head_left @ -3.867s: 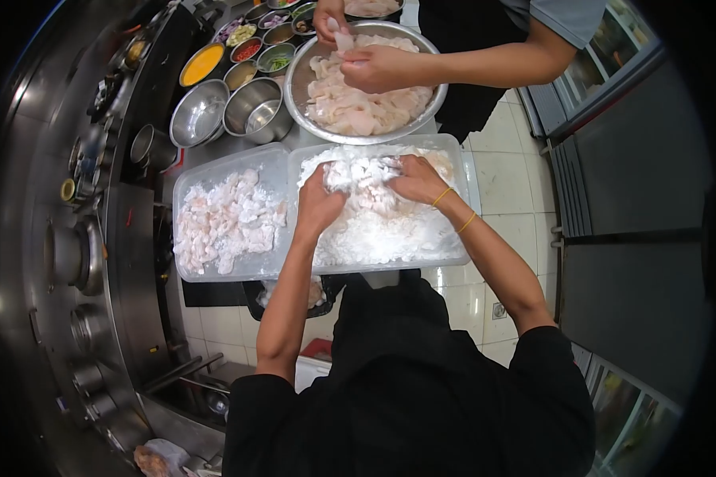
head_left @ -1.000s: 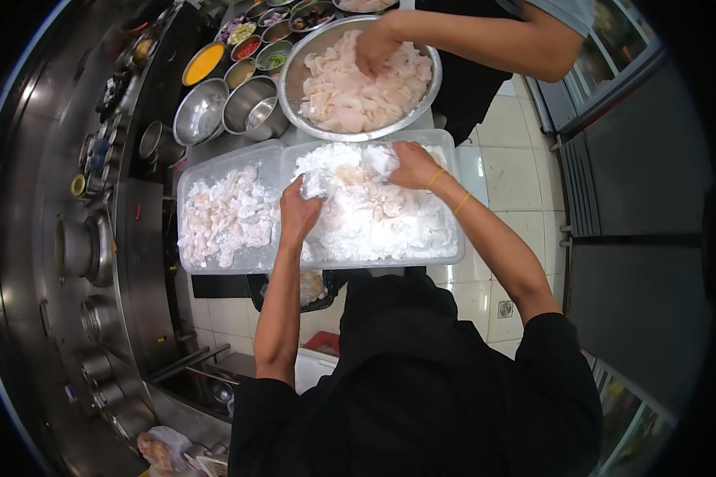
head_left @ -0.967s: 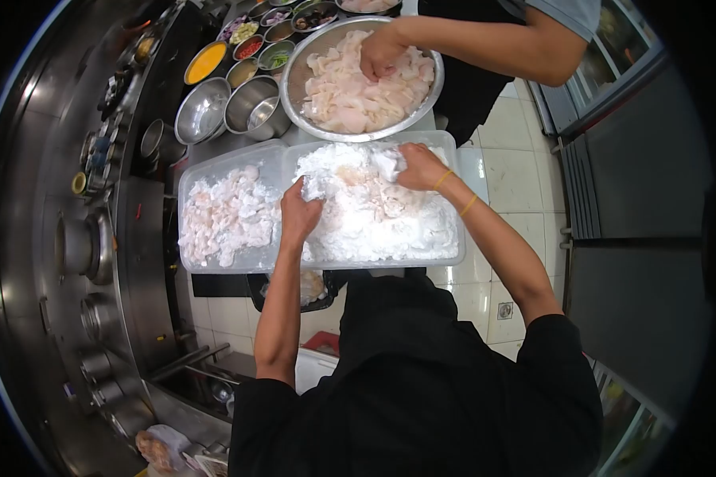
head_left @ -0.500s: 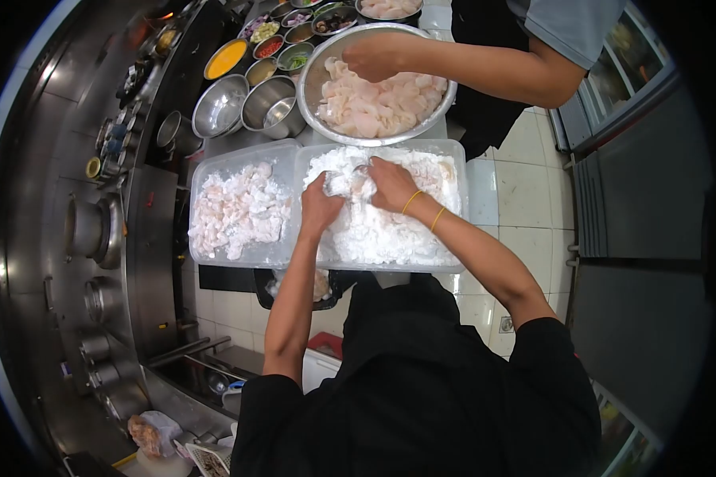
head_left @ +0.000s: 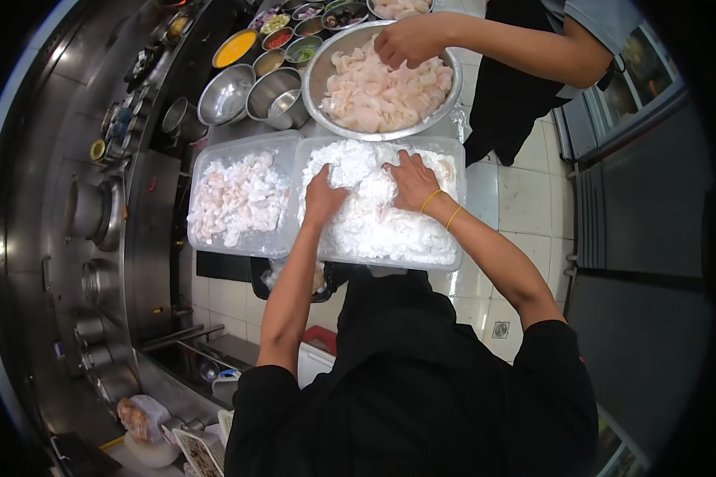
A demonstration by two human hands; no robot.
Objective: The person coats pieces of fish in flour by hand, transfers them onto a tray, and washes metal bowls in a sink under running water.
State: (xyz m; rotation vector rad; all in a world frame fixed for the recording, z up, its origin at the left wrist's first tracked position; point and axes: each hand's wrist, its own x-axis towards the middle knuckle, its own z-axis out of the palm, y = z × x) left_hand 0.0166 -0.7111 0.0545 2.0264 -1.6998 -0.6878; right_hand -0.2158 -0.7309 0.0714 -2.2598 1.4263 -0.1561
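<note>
My left hand (head_left: 324,197) touches the white powder (head_left: 382,234) at the left side of the right-hand plastic tub (head_left: 350,263). Its thumb is apart from the fingers, and their tips are lost in the powder. Opposite it, my right hand (head_left: 414,183) rests with spread fingers on the powder, two yellow bands round its wrist. A heap of powder lies between the two hands. Powder-coated pale pieces (head_left: 243,195) lie in the second tub (head_left: 207,151) on the left. Beyond the tubs, a large metal bowl (head_left: 317,103) holds pale raw slices (head_left: 382,95).
A co-worker's hand (head_left: 410,40) reaches into the large bowl from the right. Two metal bowls, one shallow (head_left: 227,95) and one deep (head_left: 277,99), stand left of it. Behind are a bowl of yellow liquid (head_left: 235,49) and several small ingredient bowls. A stove counter (head_left: 147,238) runs along the left.
My right hand's fingers have spread, and it has shifted slightly right since half a second ago. My left hand stays at the powder's left side. The co-worker's hand has moved right over the bowl.
</note>
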